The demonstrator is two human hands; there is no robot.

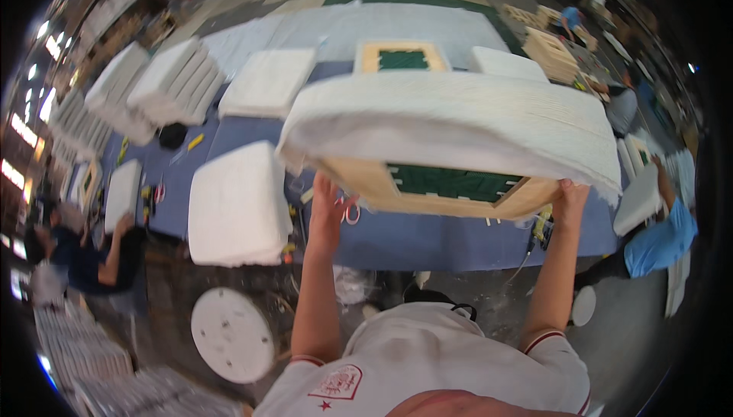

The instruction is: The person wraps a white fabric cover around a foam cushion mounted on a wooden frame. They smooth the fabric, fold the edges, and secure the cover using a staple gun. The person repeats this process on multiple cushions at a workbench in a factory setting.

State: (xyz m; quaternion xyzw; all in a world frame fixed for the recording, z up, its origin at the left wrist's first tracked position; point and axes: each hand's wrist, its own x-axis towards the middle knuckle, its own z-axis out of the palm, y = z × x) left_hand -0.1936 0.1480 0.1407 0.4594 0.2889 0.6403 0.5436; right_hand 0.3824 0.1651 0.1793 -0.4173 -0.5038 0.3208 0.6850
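Observation:
I hold a padded seat frame (458, 115) up over the blue-covered worktable (427, 243), tilted so that its underside shows. Thick white padding covers its top. Beneath the padding is a pale wooden frame with a green webbing panel (456, 180) in its opening. My left hand (327, 207) grips the frame's near left corner, and my right hand (571, 199) holds its right end. Some fingers of both hands are hidden by the wood and padding. Red-handled scissors (351, 213) lie just right of my left hand. A yellow-green tool (543, 226) is near my right wrist.
A pile of white padded pieces (235, 205) stands on the left of the table; cushion stacks (177, 77) are behind it. Another wooden frame (368, 56) lies farther back. A round white stool (233, 334) is at lower left. Co-workers sit at left (95, 256) and stand at right (663, 237).

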